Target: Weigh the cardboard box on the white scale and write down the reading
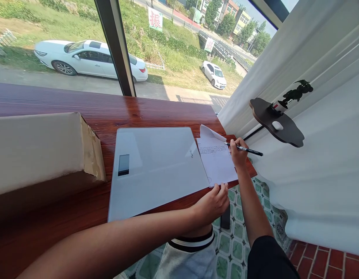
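While a slim black-and-white pen [250,150] is pinched in the grip of the right hand [239,153], its tip is held at the upper right of a white paper notepad [218,164]; whether the page is touched by it cannot be told. Rows of small dark handwriting are borne by the page's upper part, and a sheet is curled back along its top. The notepad's lower edge is met by the bent fingers of the left hand [214,202]; whether paper is pinched in that grip cannot be told. The notepad is laid near the right end of a glossy reddish-brown wooden table [168,108], along the right edge of a large flat pale-grey panel [159,166]. Farther left, a big brown cardboard box [37,149] is set down. Past the table's right end, a leafy potted plant [296,94] and a small rounded white object [277,125] are carried by a dark wavy-edged stand [288,133], backed by white curtains [319,170].
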`<state>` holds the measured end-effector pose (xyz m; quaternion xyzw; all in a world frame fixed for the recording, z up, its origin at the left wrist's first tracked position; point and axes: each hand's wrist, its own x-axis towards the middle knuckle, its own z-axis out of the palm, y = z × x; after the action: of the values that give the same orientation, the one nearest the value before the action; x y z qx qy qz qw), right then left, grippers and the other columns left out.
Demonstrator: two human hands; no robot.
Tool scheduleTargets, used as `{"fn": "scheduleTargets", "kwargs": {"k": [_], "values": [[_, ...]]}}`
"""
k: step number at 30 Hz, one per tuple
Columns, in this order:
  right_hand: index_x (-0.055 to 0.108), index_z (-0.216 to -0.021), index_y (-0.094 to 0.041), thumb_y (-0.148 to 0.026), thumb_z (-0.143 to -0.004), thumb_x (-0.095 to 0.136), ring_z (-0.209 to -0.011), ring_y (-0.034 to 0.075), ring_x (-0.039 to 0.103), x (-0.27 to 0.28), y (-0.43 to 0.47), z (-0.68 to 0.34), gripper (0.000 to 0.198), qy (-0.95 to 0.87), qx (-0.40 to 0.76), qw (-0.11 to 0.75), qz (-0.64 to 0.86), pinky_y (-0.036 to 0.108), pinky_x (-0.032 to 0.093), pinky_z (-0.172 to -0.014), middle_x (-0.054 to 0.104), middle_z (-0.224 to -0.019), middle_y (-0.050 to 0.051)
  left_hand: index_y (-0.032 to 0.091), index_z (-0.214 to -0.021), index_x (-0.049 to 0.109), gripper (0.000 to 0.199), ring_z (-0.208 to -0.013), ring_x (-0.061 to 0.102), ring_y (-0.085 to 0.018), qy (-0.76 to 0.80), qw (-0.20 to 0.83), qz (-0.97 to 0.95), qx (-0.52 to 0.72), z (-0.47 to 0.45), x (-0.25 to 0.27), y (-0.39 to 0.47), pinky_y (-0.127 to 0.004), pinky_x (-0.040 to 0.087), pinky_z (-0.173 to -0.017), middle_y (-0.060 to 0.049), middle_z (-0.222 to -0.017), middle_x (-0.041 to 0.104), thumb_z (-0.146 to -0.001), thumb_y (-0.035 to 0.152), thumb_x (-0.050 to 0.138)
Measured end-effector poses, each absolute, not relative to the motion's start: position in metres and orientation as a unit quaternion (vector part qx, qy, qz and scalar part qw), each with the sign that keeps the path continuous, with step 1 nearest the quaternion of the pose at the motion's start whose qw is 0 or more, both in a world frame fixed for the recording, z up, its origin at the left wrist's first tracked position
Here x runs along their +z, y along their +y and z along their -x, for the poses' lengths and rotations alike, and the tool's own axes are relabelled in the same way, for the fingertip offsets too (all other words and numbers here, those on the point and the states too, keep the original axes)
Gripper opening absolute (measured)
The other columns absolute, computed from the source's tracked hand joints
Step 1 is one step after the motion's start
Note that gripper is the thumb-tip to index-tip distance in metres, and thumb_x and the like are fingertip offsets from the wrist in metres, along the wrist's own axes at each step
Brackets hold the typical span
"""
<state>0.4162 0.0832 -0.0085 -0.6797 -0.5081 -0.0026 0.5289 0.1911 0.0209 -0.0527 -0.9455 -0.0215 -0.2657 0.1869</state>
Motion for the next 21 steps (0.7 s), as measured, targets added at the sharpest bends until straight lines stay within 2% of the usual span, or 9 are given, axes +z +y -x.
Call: {"fn": "scheduleTargets", "kwargs": {"k": [3,6,8,10,12,15,21], "values": [[0.041,-0.082,-0.023,-0.048,-0.091,0.058,-0.049,0.014,0.053,-0.003,0.083,-0.42,0.032,-0.499,0.166,0.54,0.657,0.025,0.045,-0.049,0.05,-0.054,-0.005,0.016,-0.115,0.072,0.034,-0.12,0.062,-0.026,-0.026,0.187,0.945,-0.265,-0.19,-0.05,0.021,-0.042,0.042,-0.094,-0.015,-0.135,0.068,-0.099,0.028,0.045],[0.055,-0.093,-0.021,-0.05,-0.091,0.056,-0.051,0.014,0.059,-0.009,0.083,-0.417,0.029,-0.492,0.198,0.515,0.674,0.024,0.048,-0.047,0.063,-0.062,-0.002,0.016,-0.114,0.073,0.034,-0.119,0.062,-0.026,-0.025,0.183,0.946,-0.266,-0.191,-0.051,0.021,-0.042,0.042,-0.093,-0.016,-0.134,0.068,-0.099,0.028,0.044],[0.059,-0.083,-0.019,-0.051,-0.091,0.059,-0.052,0.013,0.061,-0.016,0.082,-0.414,0.033,-0.506,0.191,0.497,0.679,0.024,0.05,-0.05,0.065,-0.064,0.001,0.016,-0.114,0.073,0.035,-0.119,0.062,-0.026,-0.024,0.181,0.946,-0.268,-0.192,-0.052,0.02,-0.043,0.043,-0.093,-0.016,-0.134,0.069,-0.099,0.028,0.043],[0.054,-0.069,-0.018,-0.049,-0.089,0.064,-0.049,0.011,0.058,-0.02,0.081,-0.412,0.038,-0.518,0.169,0.498,0.675,0.022,0.048,-0.051,0.061,-0.058,0.0,0.015,-0.115,0.073,0.036,-0.12,0.062,-0.026,-0.027,0.182,0.946,-0.268,-0.193,-0.054,0.02,-0.043,0.043,-0.094,-0.016,-0.134,0.068,-0.099,0.027,0.043],[0.048,-0.064,-0.019,-0.048,-0.088,0.067,-0.044,0.009,0.052,-0.023,0.08,-0.41,0.042,-0.525,0.147,0.496,0.675,0.022,0.043,-0.049,0.055,-0.052,-0.002,0.015,-0.116,0.073,0.036,-0.12,0.062,-0.026,-0.031,0.184,0.946,-0.265,-0.193,-0.054,0.019,-0.043,0.043,-0.095,-0.016,-0.135,0.068,-0.099,0.027,0.043],[0.049,-0.065,-0.019,-0.048,-0.087,0.068,-0.04,0.009,0.048,-0.023,0.08,-0.409,0.041,-0.525,0.154,0.469,0.693,0.022,0.038,-0.045,0.051,-0.048,-0.004,0.015,-0.116,0.072,0.036,-0.121,0.061,-0.026,-0.031,0.184,0.947,-0.261,-0.193,-0.055,0.019,-0.043,0.044,-0.095,-0.017,-0.135,0.067,-0.1,0.028,0.043],[0.045,-0.066,-0.02,-0.05,-0.091,0.058,-0.038,0.008,0.047,-0.022,0.082,-0.404,0.042,-0.522,0.181,0.456,0.698,0.02,0.038,-0.043,0.049,-0.046,-0.004,0.014,-0.117,0.073,0.036,-0.12,0.061,-0.026,-0.032,0.181,0.948,-0.261,-0.193,-0.054,0.019,-0.043,0.045,-0.095,-0.018,-0.136,0.067,-0.099,0.027,0.045]]}}
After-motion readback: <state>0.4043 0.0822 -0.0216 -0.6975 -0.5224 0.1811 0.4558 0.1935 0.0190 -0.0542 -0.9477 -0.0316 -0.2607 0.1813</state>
